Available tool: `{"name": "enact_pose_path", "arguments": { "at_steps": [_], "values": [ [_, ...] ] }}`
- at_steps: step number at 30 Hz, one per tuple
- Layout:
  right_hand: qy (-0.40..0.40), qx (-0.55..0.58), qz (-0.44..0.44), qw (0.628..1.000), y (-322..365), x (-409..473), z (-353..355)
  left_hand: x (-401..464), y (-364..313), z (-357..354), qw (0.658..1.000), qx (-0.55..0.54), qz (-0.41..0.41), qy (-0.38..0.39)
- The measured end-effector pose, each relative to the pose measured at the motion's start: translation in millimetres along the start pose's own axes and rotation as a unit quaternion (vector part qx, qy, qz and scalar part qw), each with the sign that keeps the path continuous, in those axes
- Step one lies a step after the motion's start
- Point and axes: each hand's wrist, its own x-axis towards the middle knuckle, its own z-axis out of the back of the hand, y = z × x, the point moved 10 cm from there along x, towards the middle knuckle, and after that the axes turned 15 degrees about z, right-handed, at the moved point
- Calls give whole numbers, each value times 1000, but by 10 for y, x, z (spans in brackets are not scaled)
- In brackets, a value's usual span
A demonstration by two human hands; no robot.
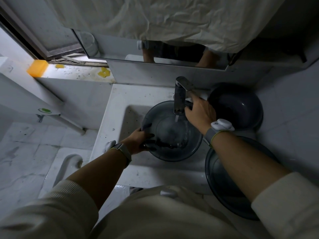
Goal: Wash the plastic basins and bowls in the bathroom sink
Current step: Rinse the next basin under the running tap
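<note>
Head view: left hand (138, 141) fingers grasp the basin (172, 131) rim beneath the faucet (179, 99); right hand (200, 112) grips its handle; keep flow gentle.

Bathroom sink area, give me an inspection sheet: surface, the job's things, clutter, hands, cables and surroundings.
Surface: white sink counter, speckled with dark spots.
Job's things: dark grey plastic basin in the sink under the running metal tap, water inside; second dark grey basin on the counter at back right; third dark grey basin at front right, partly hidden by the forearm.
Clutter: nothing seen on the counter.
Hands: left hand grips the sink basin's rim; right hand is at the tap, grip unclear.
Cables: nothing seen.
Surroundings: orange soap bar on a stained window ledge, mirror above, tiled floor.
</note>
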Motion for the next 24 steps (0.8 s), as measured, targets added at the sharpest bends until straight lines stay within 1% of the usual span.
{"name": "enact_pose_path", "arguments": {
  "at_steps": [3, 9, 11, 15, 21, 24],
  "values": [
    [-19, 10, -4, 1000, 3, -22, 37, 3, -15, 17, 1000, -3, -3, -16],
    [-51, 16, -19, 998, -16, -34, 111, -32, 52, 52, 999, 27, 26, -35],
    [-49, 5, -6, 999, 21, -26, 115, -44, 69, 35, 999, 22, 35, -36],
    [-15, -11, -1, 1000, 57, -16, 62, -51, 73, 9, 998, 31, 41, -31],
    [-22, -15, 8, 1000, 72, -16, 70, -77, 81, 51, 999, -8, 36, -32],
    [-27, -29, 26, 999, 102, -36, 75, -103, 40, 91, 999, -6, 12, -40]
  ]
}}
